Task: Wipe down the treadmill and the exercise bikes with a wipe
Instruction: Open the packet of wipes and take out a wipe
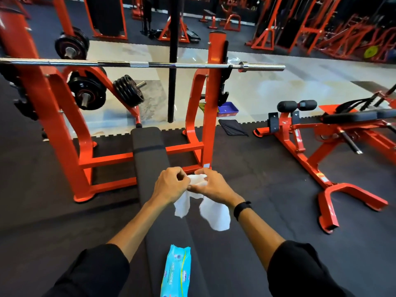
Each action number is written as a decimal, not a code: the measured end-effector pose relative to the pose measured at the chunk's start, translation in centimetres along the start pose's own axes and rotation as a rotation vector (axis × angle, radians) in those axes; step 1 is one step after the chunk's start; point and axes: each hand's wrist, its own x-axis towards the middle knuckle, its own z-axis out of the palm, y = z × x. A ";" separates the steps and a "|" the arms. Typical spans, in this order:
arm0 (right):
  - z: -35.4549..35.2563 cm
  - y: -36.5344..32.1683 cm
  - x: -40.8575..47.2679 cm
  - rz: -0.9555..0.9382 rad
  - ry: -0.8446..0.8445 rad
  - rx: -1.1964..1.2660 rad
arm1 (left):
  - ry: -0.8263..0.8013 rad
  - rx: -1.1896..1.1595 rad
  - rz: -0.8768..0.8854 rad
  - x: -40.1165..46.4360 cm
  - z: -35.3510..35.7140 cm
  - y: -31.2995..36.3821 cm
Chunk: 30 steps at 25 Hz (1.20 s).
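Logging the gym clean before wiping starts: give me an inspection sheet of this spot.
Surface: black bench pad under the hands, bare at its far end.
Job's things: white wipe held over the pad; blue wipes pack lying on the pad's near end. No treadmill or bike seen.
Clutter: dark cloth and blue tray on the floor.
Grippers: left hand and right hand both pinch the wipe.
Cables: nothing seen.
Surroundings: barbell on an orange rack; orange adjustable bench at right.
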 end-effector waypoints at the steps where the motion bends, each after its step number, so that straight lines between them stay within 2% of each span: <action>1: 0.3 0.8 0.0 0.045 0.006 0.075 | 0.003 -0.069 -0.038 0.0 0.7 0.0; 4: 1.6 3.4 -0.4 0.165 -0.011 0.270 | -0.029 -0.373 -0.263 -0.1 3.5 -0.9; 7: 3.5 5.8 -1.0 0.255 -0.008 0.311 | -0.056 -0.595 -0.501 -0.7 6.6 -3.5; 9: 5.2 8.6 -1.2 0.346 0.037 0.344 | -0.077 -0.544 -0.568 -1.7 9.5 -6.4; 12: 8.6 13.5 -1.9 0.478 0.030 0.326 | -0.205 -0.268 -0.644 -4.3 14.1 -12.6; 16: 13.5 19.3 -3.0 0.622 -0.062 0.296 | -0.432 0.164 -0.578 -8.6 18.2 -20.5; 21: 18.8 25.4 -2.8 0.753 -0.101 0.277 | -0.768 0.552 -0.280 -12.6 21.4 -26.4; 23: 20.3 26.4 -2.5 0.792 -0.062 0.289 | -0.750 0.615 -0.216 -14.2 22.5 -27.7; 25: 21.9 27.0 -2.5 0.840 -0.018 0.292 | -0.603 0.606 -0.169 -15.2 23.6 -28.7; 27: 23.2 27.4 -2.6 0.855 0.089 0.311 | -0.473 0.539 -0.145 -15.1 24.4 -29.6; 30: 24.3 28.1 -2.2 0.833 0.253 0.437 | -0.412 0.459 -0.117 -13.7 24.7 -30.2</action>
